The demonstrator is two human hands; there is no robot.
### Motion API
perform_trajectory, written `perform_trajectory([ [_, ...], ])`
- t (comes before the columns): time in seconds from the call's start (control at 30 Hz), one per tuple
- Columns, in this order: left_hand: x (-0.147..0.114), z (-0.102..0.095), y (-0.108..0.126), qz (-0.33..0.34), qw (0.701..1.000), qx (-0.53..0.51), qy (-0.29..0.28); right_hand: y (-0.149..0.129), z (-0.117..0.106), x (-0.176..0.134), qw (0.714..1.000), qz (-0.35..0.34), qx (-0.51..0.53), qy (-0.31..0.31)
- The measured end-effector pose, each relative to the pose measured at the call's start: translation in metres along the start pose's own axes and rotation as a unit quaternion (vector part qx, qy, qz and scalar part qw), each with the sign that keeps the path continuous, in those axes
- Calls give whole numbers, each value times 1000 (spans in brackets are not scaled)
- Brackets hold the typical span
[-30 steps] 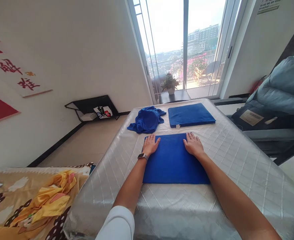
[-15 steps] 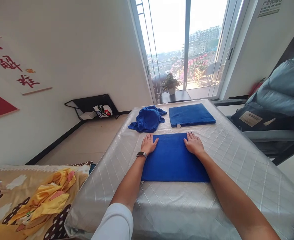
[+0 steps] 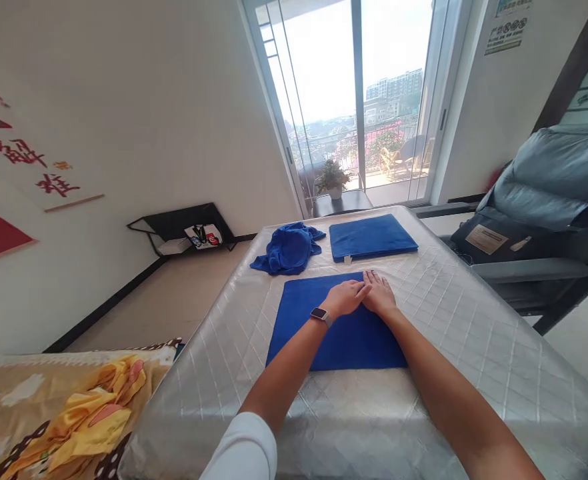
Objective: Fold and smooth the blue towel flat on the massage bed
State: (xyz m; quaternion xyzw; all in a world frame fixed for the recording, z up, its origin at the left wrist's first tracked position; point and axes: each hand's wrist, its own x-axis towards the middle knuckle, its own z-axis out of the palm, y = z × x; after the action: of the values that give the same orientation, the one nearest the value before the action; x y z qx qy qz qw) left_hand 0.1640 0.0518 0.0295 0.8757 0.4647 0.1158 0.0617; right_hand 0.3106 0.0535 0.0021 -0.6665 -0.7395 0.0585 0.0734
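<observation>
A folded dark blue cloth, which looks like a towel, lies flat on the silvery quilted mattress in front of me. My right hand rests palm down at the cloth's far right corner, fingers stretched forward. Reaching across the cloth, my left hand meets the right hand's thumb side; its fingers point right, and their undersides are hidden. A watch is on my left wrist. Beyond the hands lie a neat stack of folded blue cloths with a white tag and a crumpled blue cloth.
A grey armchair stands close on the right. At lower left is a patterned bedspread with a rumpled yellow cloth. Past the mattress's far edge, a potted plant sits on a small dark seat before the glass door.
My left hand has moved right, from the cloth's far left corner to beside my right hand. The right hand stays at the far right corner. The view has shifted slightly.
</observation>
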Motion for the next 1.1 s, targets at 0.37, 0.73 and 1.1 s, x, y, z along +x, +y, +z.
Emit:
perform_trajectory([
  [0.37, -19, 21, -47, -136, 990, 19, 19, -2, 2, 3, 1000, 13, 7, 14],
  [0.73, -98, -8, -129, -282, 957, 46, 38, 3, 7, 7, 1000, 16, -9, 11],
  [1.1, -95, -11, -125, -292, 955, 45, 23, -7, -13, -19, 996, -2, -66, 68],
])
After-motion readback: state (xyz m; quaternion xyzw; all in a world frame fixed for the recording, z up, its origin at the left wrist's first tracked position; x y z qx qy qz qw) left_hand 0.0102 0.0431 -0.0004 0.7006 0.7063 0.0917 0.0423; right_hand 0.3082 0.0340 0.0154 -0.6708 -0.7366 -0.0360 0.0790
